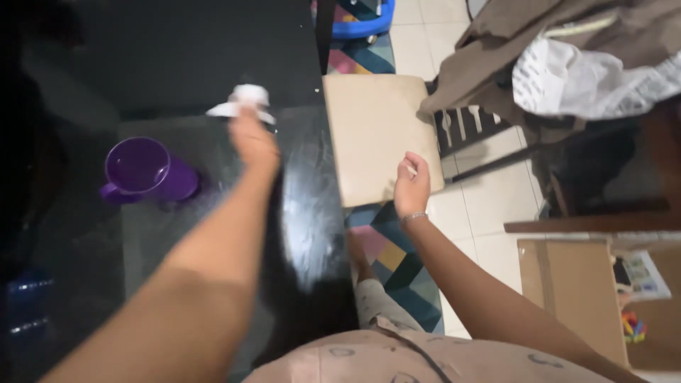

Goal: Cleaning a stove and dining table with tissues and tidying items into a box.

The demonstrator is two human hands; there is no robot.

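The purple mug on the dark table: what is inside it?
The purple mug shows only its purple inner wall and floor; no liquid or object is visible, though motion blur could hide a thin film. The left hand holds a white cloth beyond it.

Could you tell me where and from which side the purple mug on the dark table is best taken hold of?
Probably by its handle, coming from the left: the purple mug stands upright on the dark table, handle jutting out low on its left side, away from the left hand.
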